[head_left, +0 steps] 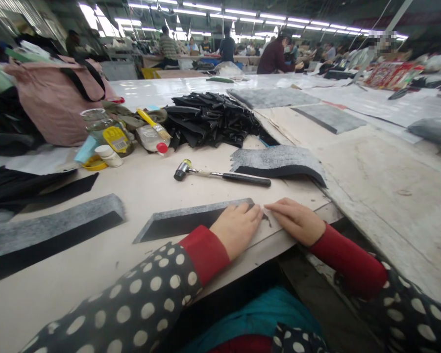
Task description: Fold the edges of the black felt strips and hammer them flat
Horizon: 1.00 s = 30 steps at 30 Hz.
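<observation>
A long grey-and-black felt strip (183,219) lies on the beige table near its front edge. My left hand (237,228) rests on the strip's right end, fingers together and pressed flat. My right hand (296,219) lies flat on the table just right of it, fingers stretched toward the strip's tip. Neither hand grips anything. A hammer (220,175) with a black handle lies a little beyond my hands. Past it sits a curved grey felt piece (279,162).
A pile of black pieces (209,117) lies mid-table. Bottles, a brush and a glue tin (115,138) stand at the left beside a pink bag (55,95). Another felt strip (47,229) lies at the left. Other people work at far tables.
</observation>
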Each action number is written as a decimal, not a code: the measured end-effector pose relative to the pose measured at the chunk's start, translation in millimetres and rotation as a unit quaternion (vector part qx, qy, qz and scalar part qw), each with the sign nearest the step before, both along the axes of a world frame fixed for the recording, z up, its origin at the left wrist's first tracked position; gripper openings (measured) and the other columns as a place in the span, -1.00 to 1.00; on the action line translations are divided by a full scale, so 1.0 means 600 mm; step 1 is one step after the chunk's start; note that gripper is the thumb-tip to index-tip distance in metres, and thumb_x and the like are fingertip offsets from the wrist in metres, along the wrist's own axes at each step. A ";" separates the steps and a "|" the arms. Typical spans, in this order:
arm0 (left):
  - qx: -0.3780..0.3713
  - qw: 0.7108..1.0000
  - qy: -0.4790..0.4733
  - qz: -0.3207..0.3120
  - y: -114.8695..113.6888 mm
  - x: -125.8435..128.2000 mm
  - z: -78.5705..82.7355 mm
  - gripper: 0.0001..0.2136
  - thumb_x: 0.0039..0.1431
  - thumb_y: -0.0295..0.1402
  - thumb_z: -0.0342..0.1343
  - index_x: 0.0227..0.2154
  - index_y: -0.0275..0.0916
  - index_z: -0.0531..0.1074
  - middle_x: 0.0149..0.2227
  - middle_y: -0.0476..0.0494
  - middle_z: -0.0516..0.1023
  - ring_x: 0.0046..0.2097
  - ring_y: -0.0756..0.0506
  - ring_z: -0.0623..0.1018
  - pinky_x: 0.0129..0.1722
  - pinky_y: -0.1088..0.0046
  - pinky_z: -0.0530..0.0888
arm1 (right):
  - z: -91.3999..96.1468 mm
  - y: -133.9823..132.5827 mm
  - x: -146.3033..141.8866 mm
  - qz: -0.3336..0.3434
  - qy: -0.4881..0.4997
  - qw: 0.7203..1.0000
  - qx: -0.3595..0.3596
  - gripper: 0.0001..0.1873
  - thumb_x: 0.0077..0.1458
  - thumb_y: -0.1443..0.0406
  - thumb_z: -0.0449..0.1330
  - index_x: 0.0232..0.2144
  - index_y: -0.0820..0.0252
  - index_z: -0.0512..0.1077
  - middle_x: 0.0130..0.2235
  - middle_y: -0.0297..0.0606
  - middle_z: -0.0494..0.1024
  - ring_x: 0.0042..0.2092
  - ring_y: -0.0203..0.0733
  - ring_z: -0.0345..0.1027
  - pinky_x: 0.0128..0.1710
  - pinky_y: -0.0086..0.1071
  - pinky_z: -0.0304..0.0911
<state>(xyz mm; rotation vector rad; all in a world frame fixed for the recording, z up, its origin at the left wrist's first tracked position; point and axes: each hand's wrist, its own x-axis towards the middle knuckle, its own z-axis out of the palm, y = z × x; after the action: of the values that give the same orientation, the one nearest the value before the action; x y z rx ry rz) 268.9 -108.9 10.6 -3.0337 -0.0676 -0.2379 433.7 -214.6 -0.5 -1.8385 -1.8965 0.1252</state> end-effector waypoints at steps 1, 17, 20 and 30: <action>0.001 1.000 -0.001 0.000 -0.001 0.000 0.000 -0.66 0.18 -0.45 -0.26 0.02 -0.34 0.15 -0.01 -0.16 0.29 -0.16 -0.11 0.31 -0.27 0.36 0.32 | -0.001 0.005 0.001 -0.002 0.005 1.000 -0.001 -0.66 0.07 0.40 -0.10 -0.13 0.27 0.34 -0.30 -0.15 0.38 -0.24 -0.23 0.26 -0.21 -0.32 0.23; -0.042 0.999 -0.007 0.002 -0.001 -0.002 -0.001 -0.70 0.15 -0.46 -0.21 -0.07 -0.36 0.23 -0.17 -0.14 0.35 -0.18 -0.13 0.31 -0.27 0.34 0.35 | 0.005 0.040 -0.018 0.033 -0.057 0.996 -0.062 -0.62 0.03 0.43 -0.11 -0.13 0.30 0.35 -0.33 -0.14 0.34 -0.28 -0.19 0.21 -0.23 -0.30 0.19; -0.042 0.999 0.007 0.002 0.001 -0.001 0.000 -0.70 0.15 -0.46 -0.21 -0.07 -0.35 0.24 -0.16 -0.15 0.35 -0.18 -0.13 0.32 -0.28 0.33 0.37 | 0.001 0.047 -0.015 0.034 -0.072 0.995 -0.058 -0.64 0.03 0.41 -0.10 -0.15 0.29 0.37 -0.34 -0.13 0.35 -0.29 -0.18 0.20 -0.25 -0.28 0.18; -0.087 0.995 -0.041 -0.030 0.038 0.012 -0.042 -0.56 -0.06 -0.57 -0.19 -0.10 -0.18 0.33 -0.07 -0.09 0.39 -0.07 -0.11 0.38 -0.11 0.34 0.38 | 0.033 0.058 -0.012 0.070 -0.194 0.971 -0.119 -0.66 0.04 0.35 -0.07 -0.12 0.24 0.31 -0.36 -0.23 0.38 -0.33 -0.24 0.20 -0.31 -0.44 0.15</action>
<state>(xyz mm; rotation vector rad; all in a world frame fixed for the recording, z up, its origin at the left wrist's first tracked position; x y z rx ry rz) 276.0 -85.8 -14.8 -3.2017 -0.0026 -0.3806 426.7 -179.7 19.1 -1.9975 -2.3700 0.0418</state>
